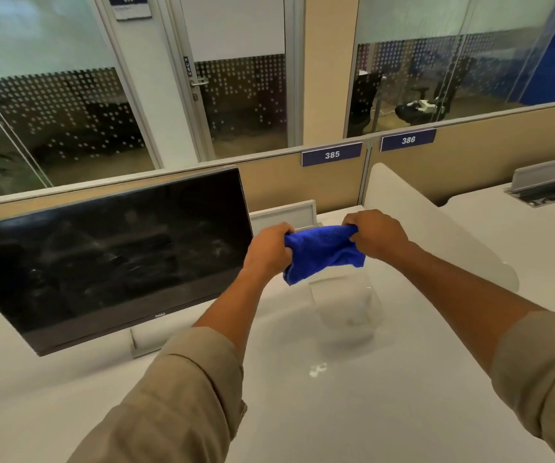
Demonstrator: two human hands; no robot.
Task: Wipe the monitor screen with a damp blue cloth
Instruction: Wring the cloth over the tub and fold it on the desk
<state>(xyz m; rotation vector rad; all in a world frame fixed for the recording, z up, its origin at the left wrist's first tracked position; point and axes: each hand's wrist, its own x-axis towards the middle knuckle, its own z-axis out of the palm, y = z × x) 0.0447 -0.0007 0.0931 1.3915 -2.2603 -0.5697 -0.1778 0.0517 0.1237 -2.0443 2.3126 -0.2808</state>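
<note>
A blue cloth [322, 253] is stretched between both hands above the white desk. My left hand [269, 248] grips its left end and my right hand [378, 233] grips its right end. Directly below the cloth stands a clear container [346, 309] that seems to hold water. To the left, a black monitor [109, 255] stands on the desk with its dark screen off and showing smudges. Neither the cloth nor my hands touch the monitor.
A few water drops [317, 369] lie on the white desk [336, 412] in front of the container. A beige partition [286, 182] with labels 385 and 386 runs behind the desk. A white divider panel [436, 235] separates the neighbouring desk on the right.
</note>
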